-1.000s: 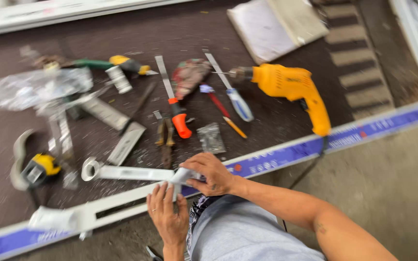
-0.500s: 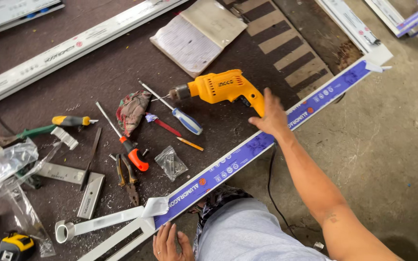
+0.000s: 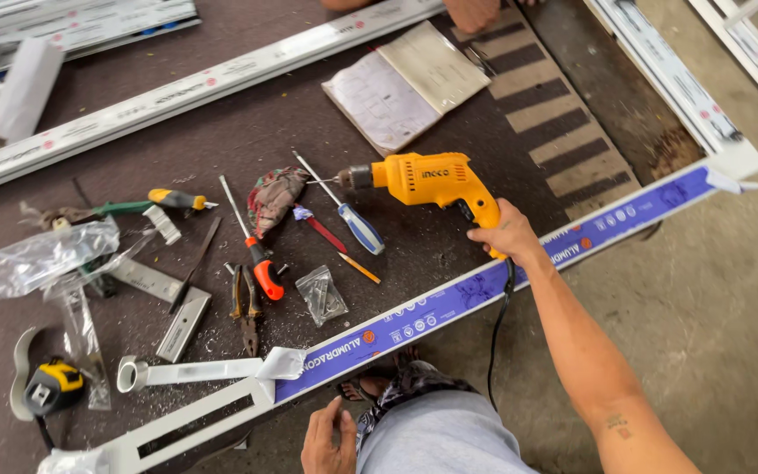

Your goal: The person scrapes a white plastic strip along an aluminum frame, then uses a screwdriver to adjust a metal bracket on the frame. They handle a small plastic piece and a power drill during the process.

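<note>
My right hand (image 3: 509, 235) is closed around the handle of an orange corded electric drill (image 3: 423, 180), which lies on the dark work surface with its bit pointing left. My left hand (image 3: 328, 437) rests near my knee at the bottom edge, fingers spread, holding nothing, just below a long white frame profile with blue protective film (image 3: 484, 291). A white metal handle piece (image 3: 188, 372) lies beside the profile's left end.
Left of the drill lie a blue-handled screwdriver (image 3: 360, 228), a red-handled screwdriver (image 3: 265, 276), pliers (image 3: 245, 303), a bag of screws (image 3: 321, 295), a rag (image 3: 275, 197) and a yellow tape measure (image 3: 53, 387). An open booklet (image 3: 405, 83) sits behind. Another person's hand (image 3: 471, 12) shows at the top.
My right hand left the white handle piece, reached right along the profile, and has now closed on the drill's handle. My left hand stayed by my knee. The view shifted.
</note>
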